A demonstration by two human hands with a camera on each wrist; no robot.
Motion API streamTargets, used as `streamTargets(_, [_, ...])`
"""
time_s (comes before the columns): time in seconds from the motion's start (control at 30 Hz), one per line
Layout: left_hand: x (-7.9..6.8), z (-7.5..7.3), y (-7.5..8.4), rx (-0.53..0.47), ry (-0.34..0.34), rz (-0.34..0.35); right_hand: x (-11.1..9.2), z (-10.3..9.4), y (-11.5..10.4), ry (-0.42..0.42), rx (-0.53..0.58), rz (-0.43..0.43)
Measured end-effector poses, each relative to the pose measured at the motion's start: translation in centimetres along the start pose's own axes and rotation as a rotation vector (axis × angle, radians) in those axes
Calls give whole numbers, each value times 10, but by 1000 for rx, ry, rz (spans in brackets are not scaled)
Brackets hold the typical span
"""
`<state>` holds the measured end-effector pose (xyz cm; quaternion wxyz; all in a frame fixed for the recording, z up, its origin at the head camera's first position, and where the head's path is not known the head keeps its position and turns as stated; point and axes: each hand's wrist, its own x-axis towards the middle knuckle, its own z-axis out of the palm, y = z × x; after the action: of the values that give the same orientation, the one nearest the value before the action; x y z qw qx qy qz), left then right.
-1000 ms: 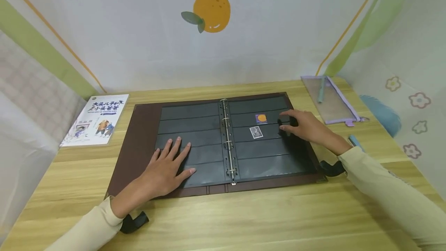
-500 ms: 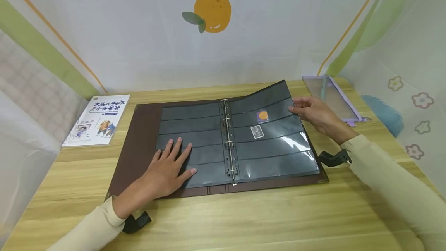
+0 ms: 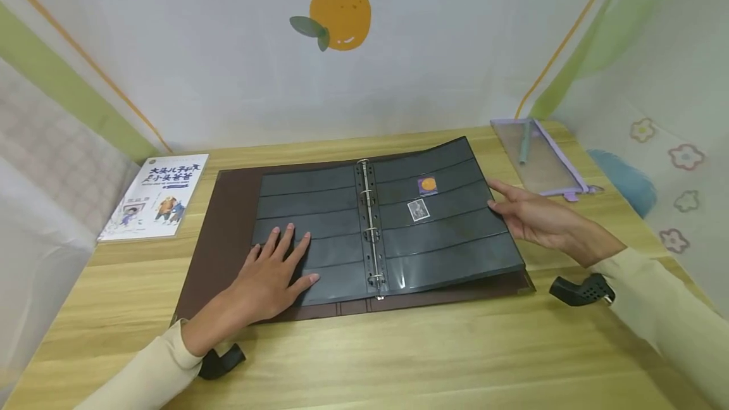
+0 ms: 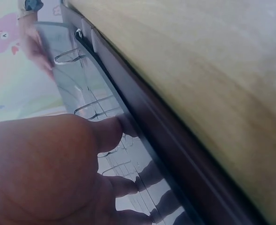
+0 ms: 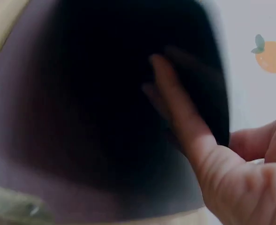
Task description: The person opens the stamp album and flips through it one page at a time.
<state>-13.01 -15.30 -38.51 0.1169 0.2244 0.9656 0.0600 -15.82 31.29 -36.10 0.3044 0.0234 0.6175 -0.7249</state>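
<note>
A stamp album with a dark brown cover and metal rings lies spread on the table. My left hand rests flat with spread fingers on its left black page. At the right, my right hand pinches the outer edge of the right black page, which is raised off the cover and bowed. In the right wrist view a finger lies across the dark page while others sit behind its edge. Strip pockets on that page hold an orange-and-purple stamp and a grey stamp with a white border.
A white illustrated booklet lies at the table's left. Towards the back right is a mesh zip pouch with purple edging and a pale green pen showing in it. A printed cloth hangs behind the table.
My right hand has gone from above the right page to its outer edge and taken hold of it. That page has risen from lying flat. The left hand has stayed put.
</note>
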Motion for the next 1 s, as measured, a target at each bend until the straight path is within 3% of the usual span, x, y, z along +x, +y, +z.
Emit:
streamTargets(0.2, [1,1,-2,-4,12,2,-7,20,-33,11,81,-79])
streamTargets(0.43, [2,-1,0,5,-4,2,-14,49,-75,15,-157,-97])
streamTargets(0.6, [1,-5,4,20,-26,-8,-11,66,-86,-36,-202,-120])
streamTargets(0.73, [5,-11,12,21,-28,13,-6,75,-90,-9,-269,-118])
streamTargets(0.83, [11,-16,28,-96,43,97,-5,80,-93,12,-307,-98])
streamTargets(0.93, [16,-21,52,-325,99,227,-4,84,-97,16,-334,-86])
streamTargets(1.0, [20,-23,68,-474,86,307,-4,87,-100,21,-355,-85])
